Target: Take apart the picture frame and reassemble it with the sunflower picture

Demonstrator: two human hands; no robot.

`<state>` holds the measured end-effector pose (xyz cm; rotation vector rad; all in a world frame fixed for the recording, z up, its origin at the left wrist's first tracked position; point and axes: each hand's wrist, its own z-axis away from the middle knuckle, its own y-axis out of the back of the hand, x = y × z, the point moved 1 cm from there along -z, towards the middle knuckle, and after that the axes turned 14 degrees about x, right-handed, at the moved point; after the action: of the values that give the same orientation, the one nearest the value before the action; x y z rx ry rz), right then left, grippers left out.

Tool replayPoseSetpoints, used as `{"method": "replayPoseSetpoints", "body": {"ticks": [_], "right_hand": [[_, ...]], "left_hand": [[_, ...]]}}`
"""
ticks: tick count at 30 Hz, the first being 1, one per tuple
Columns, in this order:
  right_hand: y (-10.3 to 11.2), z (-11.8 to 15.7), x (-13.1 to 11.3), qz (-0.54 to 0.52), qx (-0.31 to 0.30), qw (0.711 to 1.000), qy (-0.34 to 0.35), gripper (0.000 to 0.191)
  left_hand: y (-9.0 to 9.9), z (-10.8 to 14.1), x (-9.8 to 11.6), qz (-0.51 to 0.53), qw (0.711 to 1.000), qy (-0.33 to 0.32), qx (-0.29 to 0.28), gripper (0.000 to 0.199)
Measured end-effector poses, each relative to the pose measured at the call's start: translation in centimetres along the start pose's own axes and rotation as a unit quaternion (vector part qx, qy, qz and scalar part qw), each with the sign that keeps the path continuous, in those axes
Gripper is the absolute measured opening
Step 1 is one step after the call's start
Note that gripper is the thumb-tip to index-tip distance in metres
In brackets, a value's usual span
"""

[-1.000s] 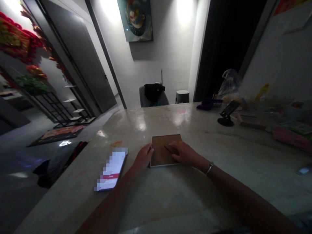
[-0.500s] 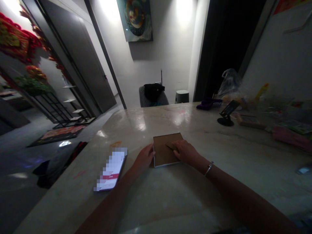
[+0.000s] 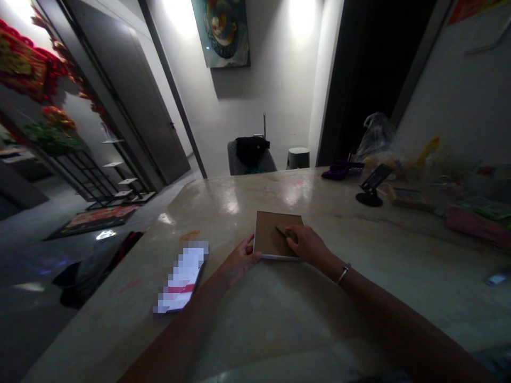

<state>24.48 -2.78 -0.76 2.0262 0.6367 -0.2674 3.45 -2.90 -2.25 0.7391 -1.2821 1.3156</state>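
Both left hand and right hand touch a brown-backed frame.

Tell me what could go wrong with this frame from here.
The right hand rests against a small flap on the brown back of the square frame, so the flap might bend. The glossy tabletop looks smooth and may let the frame slide. The phone lies beside the left hand, near the table's edge, so a careless sweep could knock it off.
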Motion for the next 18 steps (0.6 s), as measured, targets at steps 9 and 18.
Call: {"method": "replayPoseSetpoints", "body": {"ticks": [9,18], "right_hand": [[0.04,-0.06,-0.07,0.006,-0.008,1.0,-0.003,0.024],[0.21,-0.12,0.39,-0.029,-0.019,0.999,-0.02,0.028]], "left_hand": [[0.38,-0.23,-0.34,0.036,0.999,0.014,0.0,0.082],[0.66,-0.17,-0.22,0.023,1.0,0.013,-0.003,0.087]]}}
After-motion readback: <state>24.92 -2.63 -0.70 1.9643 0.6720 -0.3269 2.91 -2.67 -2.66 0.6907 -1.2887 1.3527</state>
